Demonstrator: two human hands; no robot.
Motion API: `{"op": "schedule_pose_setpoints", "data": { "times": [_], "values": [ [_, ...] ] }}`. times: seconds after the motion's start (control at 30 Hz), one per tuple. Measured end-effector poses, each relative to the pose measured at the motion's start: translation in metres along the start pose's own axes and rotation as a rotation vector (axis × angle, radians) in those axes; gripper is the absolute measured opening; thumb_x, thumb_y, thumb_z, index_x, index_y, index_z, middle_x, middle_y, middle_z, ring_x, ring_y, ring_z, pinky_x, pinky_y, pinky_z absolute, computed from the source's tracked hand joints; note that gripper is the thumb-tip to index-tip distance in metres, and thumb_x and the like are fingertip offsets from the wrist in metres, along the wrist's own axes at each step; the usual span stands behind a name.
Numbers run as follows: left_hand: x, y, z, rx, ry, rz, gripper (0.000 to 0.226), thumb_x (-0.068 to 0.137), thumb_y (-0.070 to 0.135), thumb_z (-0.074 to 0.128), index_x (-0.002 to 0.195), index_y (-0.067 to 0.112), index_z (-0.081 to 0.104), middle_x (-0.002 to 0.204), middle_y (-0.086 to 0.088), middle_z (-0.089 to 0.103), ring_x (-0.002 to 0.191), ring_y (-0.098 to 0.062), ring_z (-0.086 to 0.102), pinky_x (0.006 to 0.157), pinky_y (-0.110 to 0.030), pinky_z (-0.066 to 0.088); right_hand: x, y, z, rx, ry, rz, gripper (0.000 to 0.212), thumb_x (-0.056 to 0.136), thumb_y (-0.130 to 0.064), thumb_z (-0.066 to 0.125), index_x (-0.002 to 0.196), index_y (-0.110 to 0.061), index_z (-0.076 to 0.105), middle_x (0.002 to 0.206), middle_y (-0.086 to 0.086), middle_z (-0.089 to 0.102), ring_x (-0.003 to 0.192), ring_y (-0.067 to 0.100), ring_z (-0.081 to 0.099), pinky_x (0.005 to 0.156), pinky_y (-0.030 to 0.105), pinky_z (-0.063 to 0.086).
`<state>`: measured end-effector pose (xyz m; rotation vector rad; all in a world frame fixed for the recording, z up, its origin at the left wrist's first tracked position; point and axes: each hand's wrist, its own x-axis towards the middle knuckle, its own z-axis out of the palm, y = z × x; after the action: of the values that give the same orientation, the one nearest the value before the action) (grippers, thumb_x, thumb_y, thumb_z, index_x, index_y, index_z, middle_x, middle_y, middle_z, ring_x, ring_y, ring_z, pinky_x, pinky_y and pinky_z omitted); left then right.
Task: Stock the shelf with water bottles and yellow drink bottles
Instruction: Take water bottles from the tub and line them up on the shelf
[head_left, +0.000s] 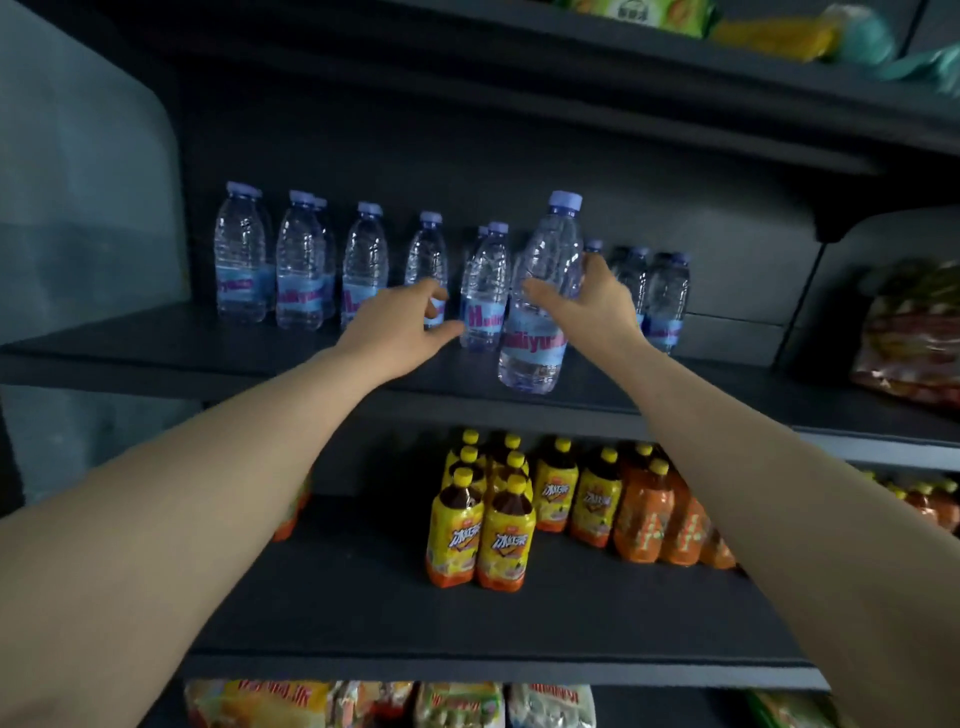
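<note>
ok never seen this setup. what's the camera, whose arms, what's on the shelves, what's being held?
There is no robot here: a person wears one wide-angle camera on the head, looking forward and down, so the two bare arms are their own. The right hand has its grip around a water bottle at the middle shelf, in front of a row of water bottles already standing there. The left hand reaches beside it with loosely curled fingers and holds nothing. The shelf below carries yellow drink bottles with orange-labelled bottles to their right. Snack bags sit above, below and at far right.
</note>
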<state>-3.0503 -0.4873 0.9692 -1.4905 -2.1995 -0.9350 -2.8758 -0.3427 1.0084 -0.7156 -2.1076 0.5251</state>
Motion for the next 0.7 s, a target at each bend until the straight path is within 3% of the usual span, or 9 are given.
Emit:
{"op": "schedule_pose_setpoints", "data": {
  "times": [0.17, 0.37, 0.5, 0.7],
  "values": [
    [0.071, 0.003, 0.029, 0.126, 0.08, -0.028, 0.06, 0.092, 0.046, 0.064, 0.14, 0.015, 0.046, 0.133, -0.007, 0.06, 0.117, -0.027, 0.059, 0.094, -0.042, 0.05, 0.063, 0.05, -0.005, -0.042, 0.001, 0.022, 0.058, 0.085, -0.053, 0.068, 0.121, -0.012, 0.047, 0.105, 0.004, 0.064, 0.095, 0.027, 0.064, 0.078, 0.039, 0.054],
    [0.126, 0.0, 0.08, 0.127, 0.111, -0.121, 0.077, 0.088, 0.047, 0.068, 0.148, 0.012, 0.033, 0.136, -0.013, 0.054, 0.119, -0.03, 0.056, 0.093, -0.041, 0.047, 0.12, 0.098, 0.013, -0.106, -0.059, 0.038, 0.07, 0.083, -0.058, 0.069, 0.128, -0.01, 0.043, 0.106, 0.006, 0.061, 0.096, 0.028, 0.062, 0.081, 0.044, 0.056],
    [0.147, 0.0, 0.107, 0.091, 0.136, -0.164, 0.083, 0.086, 0.048, 0.071, 0.148, 0.011, 0.029, 0.135, -0.016, 0.052, 0.117, -0.034, 0.056, 0.093, -0.043, 0.047, 0.143, 0.123, 0.028, -0.094, -0.088, 0.055, 0.058, 0.085, -0.054, 0.07, 0.116, -0.011, 0.045, 0.099, 0.004, 0.06, 0.086, 0.024, 0.061, 0.072, 0.037, 0.054],
    [0.168, -0.005, 0.132, 0.045, 0.127, -0.231, 0.09, 0.083, 0.052, 0.072, 0.149, 0.012, 0.025, 0.126, -0.013, 0.059, 0.109, -0.033, 0.061, 0.088, -0.041, 0.048, 0.167, 0.147, 0.05, -0.024, -0.119, 0.057, 0.063, 0.088, -0.051, 0.068, 0.129, -0.01, 0.044, 0.104, 0.005, 0.063, 0.085, 0.022, 0.061, 0.069, 0.031, 0.049]
  ]
}}
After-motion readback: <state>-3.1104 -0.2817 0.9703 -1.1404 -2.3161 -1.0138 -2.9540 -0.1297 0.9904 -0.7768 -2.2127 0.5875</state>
